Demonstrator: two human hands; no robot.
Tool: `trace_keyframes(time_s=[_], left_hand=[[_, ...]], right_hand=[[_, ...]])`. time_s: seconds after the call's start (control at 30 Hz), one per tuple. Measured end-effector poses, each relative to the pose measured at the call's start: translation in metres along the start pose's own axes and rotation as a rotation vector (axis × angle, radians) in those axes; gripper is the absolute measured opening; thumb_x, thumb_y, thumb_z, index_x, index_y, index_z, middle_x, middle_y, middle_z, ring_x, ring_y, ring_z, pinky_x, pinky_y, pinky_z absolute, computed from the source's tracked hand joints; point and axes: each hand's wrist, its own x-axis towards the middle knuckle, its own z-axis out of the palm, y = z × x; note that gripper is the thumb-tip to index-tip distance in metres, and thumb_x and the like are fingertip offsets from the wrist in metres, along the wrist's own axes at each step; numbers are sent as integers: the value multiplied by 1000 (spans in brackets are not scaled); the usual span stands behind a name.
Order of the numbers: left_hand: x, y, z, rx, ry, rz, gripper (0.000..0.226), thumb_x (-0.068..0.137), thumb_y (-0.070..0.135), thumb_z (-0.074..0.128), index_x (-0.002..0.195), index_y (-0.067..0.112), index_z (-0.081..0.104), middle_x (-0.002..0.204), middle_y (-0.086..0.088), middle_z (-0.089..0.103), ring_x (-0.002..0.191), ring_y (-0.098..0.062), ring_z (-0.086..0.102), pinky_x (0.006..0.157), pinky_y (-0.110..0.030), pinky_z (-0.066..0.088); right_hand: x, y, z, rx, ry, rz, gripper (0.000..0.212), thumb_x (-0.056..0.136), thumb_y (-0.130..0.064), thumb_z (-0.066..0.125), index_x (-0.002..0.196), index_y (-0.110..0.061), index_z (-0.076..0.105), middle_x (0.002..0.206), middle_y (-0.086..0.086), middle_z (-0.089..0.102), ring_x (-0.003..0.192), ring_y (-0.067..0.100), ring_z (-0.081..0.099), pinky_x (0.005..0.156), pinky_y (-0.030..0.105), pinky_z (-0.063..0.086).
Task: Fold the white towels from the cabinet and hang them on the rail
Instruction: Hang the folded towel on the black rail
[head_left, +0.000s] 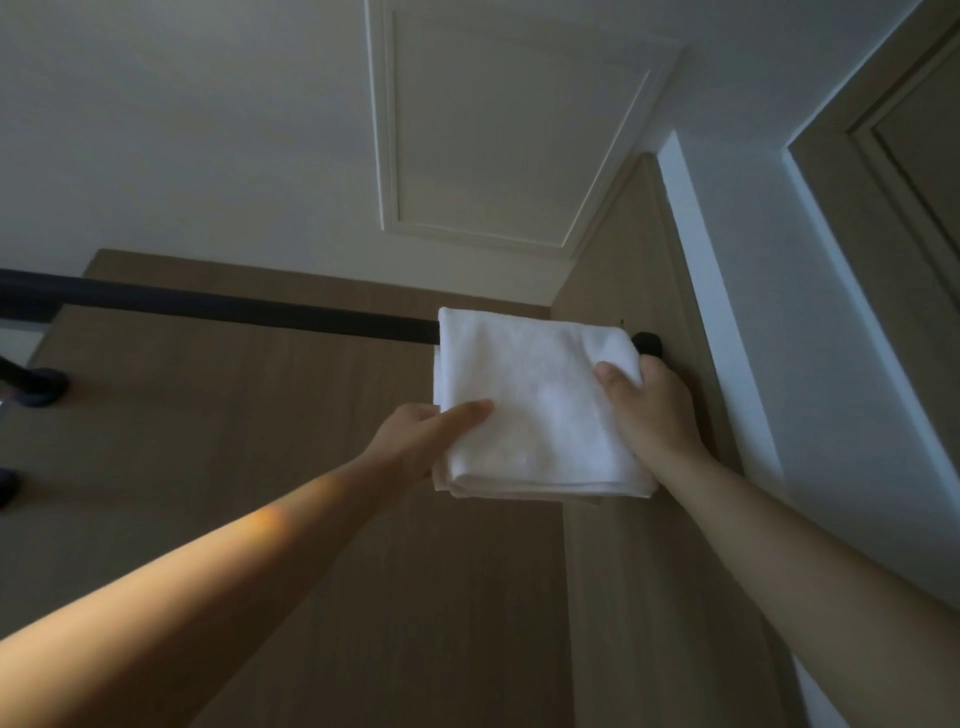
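A folded white towel (535, 405) hangs over the right end of a dark rail (218, 306) that runs across the wooden cabinet. My left hand (426, 436) pinches the towel's left edge, thumb lying on its front. My right hand (649, 410) grips the right edge, thumb on the front and fingers behind. The towel's folded lower edge hangs free between my wrists. The rail's right end fitting (647, 344) shows just beyond the towel.
A wooden side panel (623, 249) stands right of the rail. Dark hangers (36, 387) sit at the far left. Above is a white ceiling with a framed hatch (504, 130). A door frame (893, 171) is at the upper right.
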Motion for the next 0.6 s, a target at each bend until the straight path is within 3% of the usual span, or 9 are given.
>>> trace_keyframes(time_s=[0.1,0.27,0.33,0.43,0.6], left_hand=[[0,4,0,5,6,0,40,76,46,75,96,12,70,93,-4,75,84,-21,74,79,-42,61],[-2,1,-5,-30,-16,-6,39,75,43,77,94,9,71,89,-4,76,81,-21,74,74,-37,61],[-3,-2,-5,-65,-25,-5,38,74,41,78,93,9,72,86,-2,76,80,-19,74,69,-32,60],[-3,-2,-4,-105,-40,-4,35,74,38,78,92,9,72,85,-1,76,81,-20,74,69,-31,60],[-4,-5,-5,-163,-48,-18,34,77,34,77,93,5,70,85,-4,76,82,-23,74,70,-34,61]], right_hand=[[-9,4,-2,45,-33,64,34,95,-48,53,101,-14,56,92,3,62,75,15,59,57,27,39],[-37,14,-11,259,-276,281,45,85,-56,61,111,-19,60,100,2,68,89,21,66,72,31,52],[-47,21,-12,249,-275,284,46,86,-54,60,109,-14,64,93,3,69,79,19,67,62,25,52],[-52,29,-8,226,-219,311,49,89,-55,56,105,-10,65,78,2,62,59,12,55,44,17,39],[-53,37,6,211,-231,363,57,88,-59,55,112,-9,63,91,6,67,74,18,63,52,21,44]])
